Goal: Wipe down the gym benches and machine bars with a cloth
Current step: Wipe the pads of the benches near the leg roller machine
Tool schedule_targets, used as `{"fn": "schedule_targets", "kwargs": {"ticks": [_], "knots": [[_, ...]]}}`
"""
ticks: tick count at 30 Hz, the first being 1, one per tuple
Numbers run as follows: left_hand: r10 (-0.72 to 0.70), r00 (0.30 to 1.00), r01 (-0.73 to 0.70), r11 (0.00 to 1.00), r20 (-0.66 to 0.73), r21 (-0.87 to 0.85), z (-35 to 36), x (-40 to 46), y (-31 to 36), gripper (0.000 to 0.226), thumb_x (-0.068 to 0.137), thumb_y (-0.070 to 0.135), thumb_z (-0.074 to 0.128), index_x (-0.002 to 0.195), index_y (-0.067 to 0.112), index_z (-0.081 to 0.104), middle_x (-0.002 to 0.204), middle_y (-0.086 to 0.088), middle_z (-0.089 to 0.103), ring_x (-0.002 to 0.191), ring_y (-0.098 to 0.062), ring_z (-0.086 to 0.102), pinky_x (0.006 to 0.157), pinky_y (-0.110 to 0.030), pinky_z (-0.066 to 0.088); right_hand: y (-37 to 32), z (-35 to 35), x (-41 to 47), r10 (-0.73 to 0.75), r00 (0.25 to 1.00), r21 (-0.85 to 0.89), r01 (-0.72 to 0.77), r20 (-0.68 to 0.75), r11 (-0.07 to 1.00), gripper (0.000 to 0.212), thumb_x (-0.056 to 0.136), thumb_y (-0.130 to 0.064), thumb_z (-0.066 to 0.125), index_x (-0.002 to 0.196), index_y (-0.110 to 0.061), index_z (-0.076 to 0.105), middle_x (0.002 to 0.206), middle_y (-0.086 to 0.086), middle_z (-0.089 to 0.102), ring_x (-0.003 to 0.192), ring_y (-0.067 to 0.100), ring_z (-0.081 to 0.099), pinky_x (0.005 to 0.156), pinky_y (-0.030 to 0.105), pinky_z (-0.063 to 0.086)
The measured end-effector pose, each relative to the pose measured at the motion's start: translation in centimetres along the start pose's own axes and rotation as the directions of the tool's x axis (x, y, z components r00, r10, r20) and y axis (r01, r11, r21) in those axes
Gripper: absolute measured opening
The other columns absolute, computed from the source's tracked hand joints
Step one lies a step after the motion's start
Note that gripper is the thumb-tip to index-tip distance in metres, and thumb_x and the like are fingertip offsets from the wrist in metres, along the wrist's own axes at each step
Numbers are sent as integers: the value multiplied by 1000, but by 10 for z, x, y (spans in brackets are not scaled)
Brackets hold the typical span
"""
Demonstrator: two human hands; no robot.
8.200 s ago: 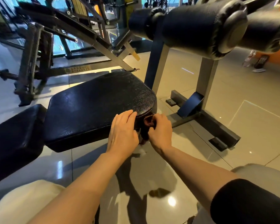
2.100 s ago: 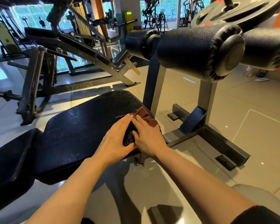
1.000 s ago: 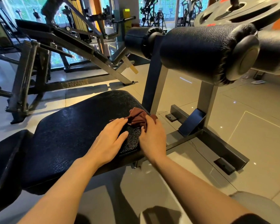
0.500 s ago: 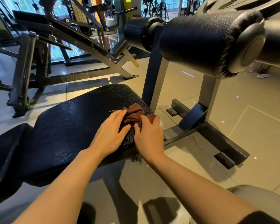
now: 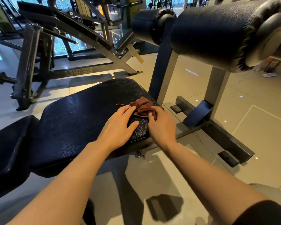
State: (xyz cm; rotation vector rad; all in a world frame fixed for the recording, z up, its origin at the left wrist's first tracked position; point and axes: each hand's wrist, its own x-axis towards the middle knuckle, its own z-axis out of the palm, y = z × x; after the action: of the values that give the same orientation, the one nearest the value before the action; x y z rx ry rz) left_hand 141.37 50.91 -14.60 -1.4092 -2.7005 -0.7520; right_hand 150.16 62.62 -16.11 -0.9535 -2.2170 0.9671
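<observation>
while beside cloth (image 5: 143,108), roller pads (image 5: 209,33) overhead

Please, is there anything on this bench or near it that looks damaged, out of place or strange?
The seat pad has cracked, wrinkled vinyl near the left hand. The brown cloth lies bunched, not spread flat; the right hand pinches its edge. Small litter lies on the floor at far right. Nothing is spilled.
</observation>
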Motion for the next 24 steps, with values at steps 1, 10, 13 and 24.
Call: {"fn": "schedule_targets", "kwargs": {"ticks": [1,10,13,24], "knots": [[5,1000,-5,1000,4,-2,0,-1,0,60,98,38,49,152,26,26,156,6,25,139,-15,30,111,-35,30,1,-4,7,2,1000,39,-3,29,999,31,101,-24,46,130,-22,57,126,5,60,112,19,54,87,22,34],[10,1000,-10,1000,-11,-8,-3,1,-4,61,98,35,49,152,25,23,156,5,26,137,-15,34,112,-36,34,1,3,-33,-129,991,-122,131,31,984,38,100,-32,47,137,-29,47,137,10,39,118,27,48,102,36,44],[11,1000,-11,1000,-26,10,0,10,-3,60,98,36,49,152,25,24,156,5,26,137,-15,34,111,-36,35,-1,0,-13,-110,993,-127,115,47,985,36,99,-30,49,134,-29,51,132,10,43,116,29,49,100,37,44],[-46,998,48,998,-38,38,1,31,-8,63,97,38,50,152,25,22,157,6,23,138,-14,33,109,-33,36,-3,-12,54,-252,926,-259,326,280,909,39,93,-30,52,131,-40,56,129,-1,55,116,24,53,93,34,44]]}}
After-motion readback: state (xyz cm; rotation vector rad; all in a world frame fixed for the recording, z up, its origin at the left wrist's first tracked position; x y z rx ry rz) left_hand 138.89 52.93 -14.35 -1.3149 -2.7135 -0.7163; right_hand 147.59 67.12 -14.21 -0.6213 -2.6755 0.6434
